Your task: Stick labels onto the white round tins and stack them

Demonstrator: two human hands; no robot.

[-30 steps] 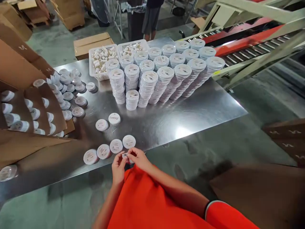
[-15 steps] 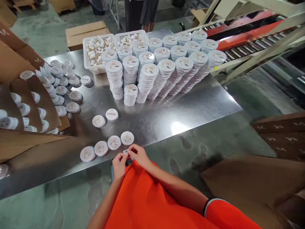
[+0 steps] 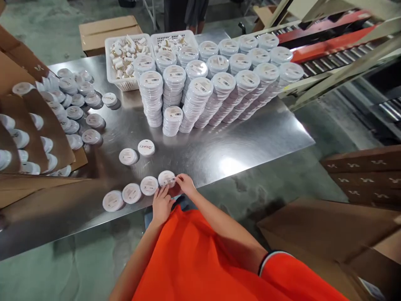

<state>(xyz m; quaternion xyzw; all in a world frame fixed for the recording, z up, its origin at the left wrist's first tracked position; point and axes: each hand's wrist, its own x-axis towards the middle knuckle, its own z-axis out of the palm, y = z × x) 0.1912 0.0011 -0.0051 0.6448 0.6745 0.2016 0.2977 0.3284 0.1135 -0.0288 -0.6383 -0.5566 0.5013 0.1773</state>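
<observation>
Right grip (image 3: 186,184) pinching label (image 3: 172,180), over white tub (image 3: 164,175), left grip (image 3: 162,205) spread at tub's edge

The silver metal counter (image 3: 200,159) looked smooth and glossy, with glare near its front edge. Along that edge, the round, white, plastic-looking tubs (image 3: 132,193) had smooth, shiny tops. Toward the back edge, the rectangular white perforated baskets (image 3: 127,85) looked plastic. The brown cardboard carton (image 3: 21,188) at the left end and the creased orange-red cloth shirt (image 3: 184,259) looked matt.

Shiny metal surface (image 3: 200,156), got white tub stacks (image 3: 223,83), loose tubs (image 3: 149,186), two baskets (image 3: 128,85) and an open carton (image 3: 23,188) on it.
</observation>
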